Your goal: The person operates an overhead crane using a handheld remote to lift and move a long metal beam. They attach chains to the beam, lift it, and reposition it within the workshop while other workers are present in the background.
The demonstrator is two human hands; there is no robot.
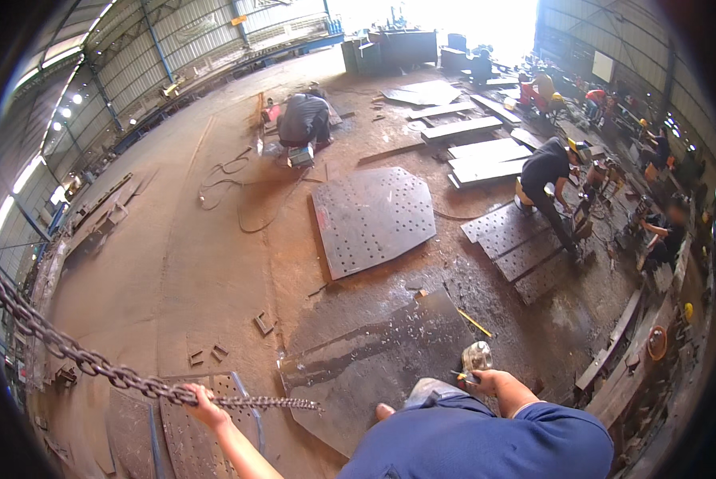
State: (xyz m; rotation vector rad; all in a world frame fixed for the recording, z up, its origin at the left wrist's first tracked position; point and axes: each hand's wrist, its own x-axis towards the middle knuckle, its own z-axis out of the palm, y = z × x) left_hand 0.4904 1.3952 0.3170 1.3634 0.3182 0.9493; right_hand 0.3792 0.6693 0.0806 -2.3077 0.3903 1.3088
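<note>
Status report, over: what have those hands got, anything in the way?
Left fingers around metal link chain. Right fingers on small yellow-and-black item, kind unclear. Possibly in the way: dark steel plate ahead.

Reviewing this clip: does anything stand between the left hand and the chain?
Nothing visible does: the bare left hand grips the chain directly, and the links run out on both sides of it.

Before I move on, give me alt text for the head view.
The left hand grips a brown metal chain; the right hand holds a small yellow and black object. Ahead lies a grey angular metal plate dotted with holes, on a brown workshop floor; a person in black bends nearby.
</note>
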